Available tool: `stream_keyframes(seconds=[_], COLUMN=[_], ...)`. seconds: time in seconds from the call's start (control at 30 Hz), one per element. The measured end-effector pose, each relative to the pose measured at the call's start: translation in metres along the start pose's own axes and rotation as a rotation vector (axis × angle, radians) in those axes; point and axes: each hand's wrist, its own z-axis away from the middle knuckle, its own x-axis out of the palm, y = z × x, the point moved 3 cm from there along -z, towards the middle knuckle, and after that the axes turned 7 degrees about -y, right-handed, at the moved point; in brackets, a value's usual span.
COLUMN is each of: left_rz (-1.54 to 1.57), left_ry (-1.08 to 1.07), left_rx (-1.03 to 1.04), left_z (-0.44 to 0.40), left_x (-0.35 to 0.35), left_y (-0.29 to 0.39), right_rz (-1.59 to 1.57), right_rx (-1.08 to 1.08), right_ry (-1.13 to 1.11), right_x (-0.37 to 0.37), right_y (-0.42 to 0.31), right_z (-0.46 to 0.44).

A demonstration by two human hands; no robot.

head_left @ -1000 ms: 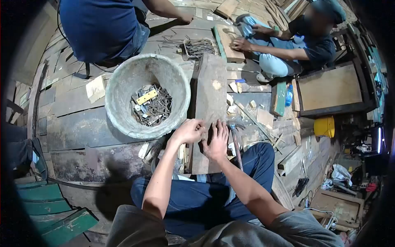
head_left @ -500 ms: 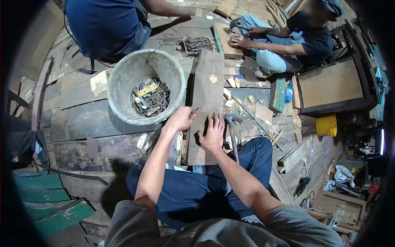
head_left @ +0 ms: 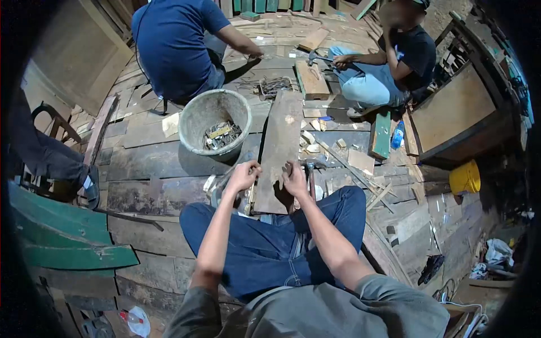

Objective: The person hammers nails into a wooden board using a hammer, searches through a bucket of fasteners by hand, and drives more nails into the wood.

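Note:
A long worn wooden plank (head_left: 279,132) stretches away from my lap. My left hand (head_left: 242,176) is at its left edge, fingers curled into a pinch; what they hold, if anything, is too small to make out. Over the plank's right side, my right hand (head_left: 295,180) has its fingers bent inward, and I cannot make out anything between them. A hammer (head_left: 312,179) lies just right of that hand, its handle toward my leg. Beyond my left hand stands a grey bucket (head_left: 190,132) with nails and metal scraps (head_left: 221,136) inside.
Two people (head_left: 174,50) (head_left: 389,67) sit ahead; the right one holds a hammer near a wood block (head_left: 311,81). A nail pile (head_left: 276,85) lies beyond the plank. Wood scraps (head_left: 360,160), a yellow bucket (head_left: 465,177), and green boards (head_left: 73,225) surround me.
My right hand has lifted from lying flat on the plank and its fingers are now bent. My left hand has drawn back to the plank's left edge. The view has tilted upward.

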Motion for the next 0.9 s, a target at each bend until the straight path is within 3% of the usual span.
stream_keyframes(seconds=[0.03, 0.07, 0.17, 0.27, 0.3, 0.4, 0.6, 0.73, 0.9], left_rz=[0.047, 0.024, -0.016, -0.117, -0.072, -0.112, 0.016, 0.091, -0.046], left_ry=[0.067, 0.089, 0.118, 0.274, 0.218, 0.231, 0.092, -0.004, 0.025], left_rx=[0.032, 0.006, -0.078, 0.104, 0.004, 0.043, 0.013, 0.098, 0.277], left_z=[0.012, 0.017, 0.024, 0.021, 0.02, 0.021, 0.018, 0.023, 0.022], left_x=[0.008, 0.013, 0.036, 0.061, 0.066, 0.068, 0.066, 0.068, 0.07], left_y=[0.004, 0.01, 0.011, -0.01, -0.012, -0.012, 0.001, 0.01, 0.012], right_rz=[0.06, 0.162, 0.18, 0.335, 0.343, 0.34, 0.15, 0.014, 0.182], right_rx=[0.022, -0.104, -0.181, -0.082, -0.055, 0.014, -0.052, 0.133, -0.123], right_ry=[0.018, 0.102, 0.231, 0.27, 0.27, 0.231, 0.059, -0.022, 0.041], right_x=[-0.013, -0.028, -0.044, -0.056, -0.058, -0.057, -0.045, -0.041, -0.043], right_y=[-0.019, -0.04, -0.033, -0.027, -0.023, -0.014, -0.025, -0.035, -0.046], right_z=[0.01, 0.019, 0.032, 0.043, 0.046, 0.051, 0.042, 0.038, 0.039])
